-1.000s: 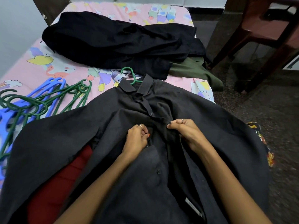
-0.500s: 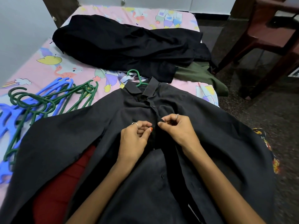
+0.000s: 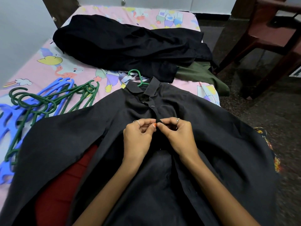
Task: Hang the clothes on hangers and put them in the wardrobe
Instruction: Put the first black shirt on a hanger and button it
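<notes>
Shirt (image 3: 203,128), dark and collared, is spread front-up across the near half of the bed (image 3: 48,70), with its collar at 12 o'clock from the hands and its sleeves splayed toward 9 and 3 o'clock. A green hanger (image 3: 138,77) has been slipped inside it, only the hook being seen above the collar. The placket is pinched from both sides just below the top button (image 3: 152,106): the fingers of the left hand (image 3: 138,137) are curled onto the cloth, and those of the right hand (image 3: 179,136) likewise, the fingertips nearly touching. A second button appears to be in the course of being fastened, though the button itself is hidden by the fingers.

The fabric is judged thin, soft and light, with no stiffness of its own; it would slump and slide off the hanger if lifted by the cloth. It is best taken by the hanger hook, with the shoulders supported.

Spare hangers (image 3: 48,101), green and blue, are heaped at 9 o'clock. A pile of black clothes (image 3: 123,44) lies at 12 o'clock, with an olive garment (image 3: 200,75) at 1 o'clock and a red cloth (image 3: 65,185) under the shirt at 7 o'clock.
</notes>
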`<state>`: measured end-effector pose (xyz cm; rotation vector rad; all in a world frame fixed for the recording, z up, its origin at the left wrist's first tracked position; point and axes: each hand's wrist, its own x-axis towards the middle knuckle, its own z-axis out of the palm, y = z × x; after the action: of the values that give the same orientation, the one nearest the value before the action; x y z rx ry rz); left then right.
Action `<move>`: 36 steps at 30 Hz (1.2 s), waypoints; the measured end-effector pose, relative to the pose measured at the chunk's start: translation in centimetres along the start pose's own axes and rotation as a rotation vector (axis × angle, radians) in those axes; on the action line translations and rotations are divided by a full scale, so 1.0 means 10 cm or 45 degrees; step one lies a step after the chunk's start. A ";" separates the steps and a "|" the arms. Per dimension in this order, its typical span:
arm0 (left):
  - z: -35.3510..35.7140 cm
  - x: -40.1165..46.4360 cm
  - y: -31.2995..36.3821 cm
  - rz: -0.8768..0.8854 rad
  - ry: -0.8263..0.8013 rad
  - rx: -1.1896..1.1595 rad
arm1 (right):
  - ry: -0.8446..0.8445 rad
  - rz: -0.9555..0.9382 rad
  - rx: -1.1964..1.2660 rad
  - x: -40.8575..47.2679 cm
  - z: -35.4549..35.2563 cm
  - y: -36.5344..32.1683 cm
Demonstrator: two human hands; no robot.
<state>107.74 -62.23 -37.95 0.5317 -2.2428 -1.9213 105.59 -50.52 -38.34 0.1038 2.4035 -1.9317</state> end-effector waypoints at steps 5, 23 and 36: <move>0.03 -0.01 0.00 -0.023 0.018 -0.064 | -0.025 -0.027 0.070 -0.04 -0.02 0.00; 0.05 -0.01 -0.02 -0.162 -0.020 -0.131 | -0.085 0.057 0.321 -0.06 -0.08 0.03; 0.01 0.02 0.04 -0.141 -0.079 -0.087 | -0.192 0.106 0.273 0.03 -0.14 -0.02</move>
<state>107.44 -62.11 -37.60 0.6068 -2.2186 -2.0875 105.31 -49.18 -37.84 0.0637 2.0620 -2.0721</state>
